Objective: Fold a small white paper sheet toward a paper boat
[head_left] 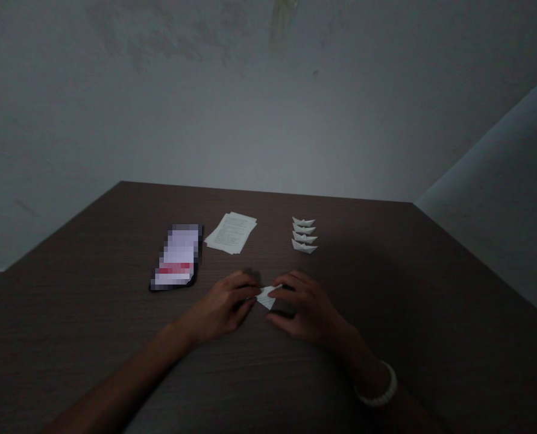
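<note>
Between my hands, on the near middle of the table, lies a small folded piece of paper (267, 298) with printed lines on it. My left hand (232, 301) has its fingertips closed on the paper's left corner. On the other side, my right hand (307, 306) presses the paper's upper right edge with its fingers, the thumb apart below. Beyond the right hand, several white paper boats (304, 248) stand in a column, one behind another. A stack of printed paper sheets (232, 233) rests farther back, left of the boats.
A phone (178, 256) with a lit, blurred-out screen lies left of the paper stack. The dark wooden table (363, 271) meets a stained pale wall (268, 120) at the back. On my right wrist is a pale bracelet (383, 389).
</note>
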Demonstrator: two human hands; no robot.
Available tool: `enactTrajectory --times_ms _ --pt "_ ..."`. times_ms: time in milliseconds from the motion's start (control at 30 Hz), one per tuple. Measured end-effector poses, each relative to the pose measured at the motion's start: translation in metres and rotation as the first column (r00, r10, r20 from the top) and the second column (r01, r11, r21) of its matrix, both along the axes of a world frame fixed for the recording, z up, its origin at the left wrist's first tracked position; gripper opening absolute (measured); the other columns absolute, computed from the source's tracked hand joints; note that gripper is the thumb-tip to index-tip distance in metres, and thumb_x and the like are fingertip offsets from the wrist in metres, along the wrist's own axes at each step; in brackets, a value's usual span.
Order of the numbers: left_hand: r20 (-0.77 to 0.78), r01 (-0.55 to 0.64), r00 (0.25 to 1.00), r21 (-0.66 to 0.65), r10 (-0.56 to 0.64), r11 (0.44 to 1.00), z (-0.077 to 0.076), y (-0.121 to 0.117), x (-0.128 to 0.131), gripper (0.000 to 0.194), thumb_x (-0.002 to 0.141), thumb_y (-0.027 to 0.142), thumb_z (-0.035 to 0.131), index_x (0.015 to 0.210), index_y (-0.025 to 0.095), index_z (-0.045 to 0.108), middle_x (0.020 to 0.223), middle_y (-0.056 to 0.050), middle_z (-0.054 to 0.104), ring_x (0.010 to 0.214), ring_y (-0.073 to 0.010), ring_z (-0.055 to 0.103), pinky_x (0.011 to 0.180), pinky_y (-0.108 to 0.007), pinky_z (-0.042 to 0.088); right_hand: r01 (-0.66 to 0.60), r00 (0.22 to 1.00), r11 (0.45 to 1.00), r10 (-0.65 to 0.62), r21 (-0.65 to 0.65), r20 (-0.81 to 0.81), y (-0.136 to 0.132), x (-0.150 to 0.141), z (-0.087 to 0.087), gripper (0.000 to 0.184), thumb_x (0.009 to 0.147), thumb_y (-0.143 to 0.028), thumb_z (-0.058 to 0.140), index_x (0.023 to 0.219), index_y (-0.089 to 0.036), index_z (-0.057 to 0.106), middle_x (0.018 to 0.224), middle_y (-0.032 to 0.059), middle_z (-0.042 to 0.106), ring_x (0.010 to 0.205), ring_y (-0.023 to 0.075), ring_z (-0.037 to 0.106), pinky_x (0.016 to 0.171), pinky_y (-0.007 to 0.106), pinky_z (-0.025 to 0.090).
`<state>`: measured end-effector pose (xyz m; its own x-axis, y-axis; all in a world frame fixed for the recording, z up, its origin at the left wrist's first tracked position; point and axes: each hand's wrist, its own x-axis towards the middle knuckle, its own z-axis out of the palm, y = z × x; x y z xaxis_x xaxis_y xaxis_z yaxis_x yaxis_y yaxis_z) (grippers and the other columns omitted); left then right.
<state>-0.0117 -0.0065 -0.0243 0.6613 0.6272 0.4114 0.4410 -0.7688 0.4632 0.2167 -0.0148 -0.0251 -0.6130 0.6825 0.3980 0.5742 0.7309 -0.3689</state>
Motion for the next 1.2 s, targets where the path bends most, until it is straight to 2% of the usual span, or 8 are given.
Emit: enactTrajectory --times_ms 333,467,633,833,1067,1200 --pt "-0.015 0.007 1.000 0.033 -0.006 0.999 0.0023 0.0005 0.0001 0.021 0.095 0.015 0.046 0.101 0.015 0.067 0.096 -0.008 0.063 0.088 -0.0170 0.059 0.077 -0.031 0.052 0.013 0.998 0.999 -0.016 0.045 0.065 -0.0002 -0.0039 0.0037 0.015 0.086 -0.023 0.062 0.100 -0.022 0.066 0.105 0.0063 0.066 0.097 0.0221 0.057 0.084 0.036 0.047" --pt "-0.014 -0.013 1.000 0.030 0.013 0.999 0.0033 -0.0014 0.0006 0.020 0.092 0.017 0.050 0.105 0.015 0.065 0.099 -0.008 0.063 0.093 -0.0191 0.058 0.081 -0.035 0.051 0.011 0.998 0.996 -0.016 0.083 0.066 0.0023 -0.0047 -0.0007 0.014 0.091 -0.017 0.054 0.097 -0.022 0.066 0.099 0.0057 0.069 0.093 0.0203 0.059 0.083 0.034 0.048" --pt "-0.021 -0.056 0.998 0.080 0.057 0.995 -0.0015 -0.0011 0.0007 0.021 0.089 0.016 0.053 0.107 0.016 0.064 0.101 -0.009 0.062 0.093 -0.0201 0.057 0.080 -0.036 0.051 0.033 0.999 0.997 -0.035 0.072 0.031 0.0038 -0.0036 -0.0029 0.014 0.093 -0.016 0.052 0.098 -0.020 0.064 0.098 0.0058 0.069 0.092 0.0195 0.061 0.084 0.034 0.049" --pt "-0.052 -0.055 0.997 0.089 0.060 0.995 -0.0042 0.0008 -0.0006 0.018 0.093 0.015 0.048 0.093 0.015 0.066 0.090 -0.007 0.062 0.085 -0.0179 0.055 0.075 -0.032 0.049 0.029 0.999 0.998 -0.031 0.049 0.041 0.0028 -0.0025 0.0001 0.013 0.092 -0.016 0.051 0.095 -0.019 0.064 0.097 0.0060 0.069 0.092 0.0197 0.060 0.083 0.034 0.049" --pt "-0.040 -0.041 0.998 0.055 0.043 0.998 -0.0013 0.0004 -0.0020 0.020 0.094 0.015 0.047 0.091 0.015 0.067 0.089 -0.007 0.061 0.085 -0.0182 0.054 0.073 -0.031 0.048 0.033 0.999 0.998 -0.033 0.049 0.006 0.0000 -0.0027 0.0018 0.009 0.085 -0.014 0.057 0.085 -0.020 0.063 0.098 0.0061 0.068 0.093 0.0207 0.059 0.085 0.036 0.048" --pt "-0.035 -0.039 0.999 0.009 0.040 0.999 0.0021 0.0001 -0.0020 0.021 0.093 0.014 0.047 0.090 0.015 0.068 0.091 -0.007 0.059 0.087 -0.0188 0.053 0.074 -0.031 0.046 0.000 1.000 1.000 0.000 0.009 0.006 -0.0015 -0.0048 0.0026 0.011 0.085 -0.012 0.057 0.086 -0.020 0.064 0.097 0.0059 0.066 0.094 0.0195 0.058 0.084 0.033 0.048"
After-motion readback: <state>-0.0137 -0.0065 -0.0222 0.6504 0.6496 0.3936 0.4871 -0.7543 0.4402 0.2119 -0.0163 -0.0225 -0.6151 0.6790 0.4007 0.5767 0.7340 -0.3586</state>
